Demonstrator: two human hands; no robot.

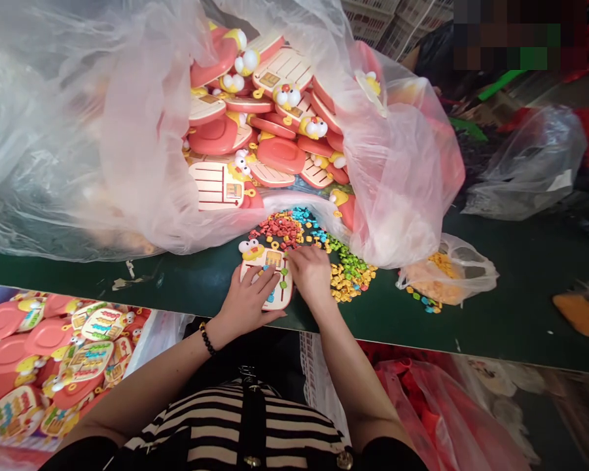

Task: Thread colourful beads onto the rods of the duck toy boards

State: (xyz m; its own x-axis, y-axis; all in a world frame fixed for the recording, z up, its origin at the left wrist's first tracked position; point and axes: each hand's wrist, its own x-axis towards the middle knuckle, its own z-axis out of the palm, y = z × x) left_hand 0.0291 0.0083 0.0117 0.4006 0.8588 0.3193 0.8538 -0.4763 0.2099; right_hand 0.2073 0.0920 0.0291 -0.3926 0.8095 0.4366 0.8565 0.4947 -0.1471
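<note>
A cream-and-red toy board (255, 265) with a duck-like face, big white eyes and slots lies on the green table. My left hand (245, 297) holds it, fingers across its face and thumb along the lower edge. Green and blue pieces sit in its slots, partly hidden by my fingers. At the board's upper right edge, my right hand (311, 271) is closed in a pinch on a small green piece (287, 254), mostly covered by the fingertips. Loose red pieces (281, 227), blue pieces (302, 214), green pieces (348, 258) and yellow pieces (347, 282) are heaped beyond and right of the board.
A large clear plastic bag (147, 131) full of similar boards (279, 154) spreads across the table's far side. A small bag of yellow pieces (434, 275) stands at right. Below the table edge at left, a bin holds boards with coloured pieces (86, 356). Red plastic-wrapped goods (436, 405) lie lower right.
</note>
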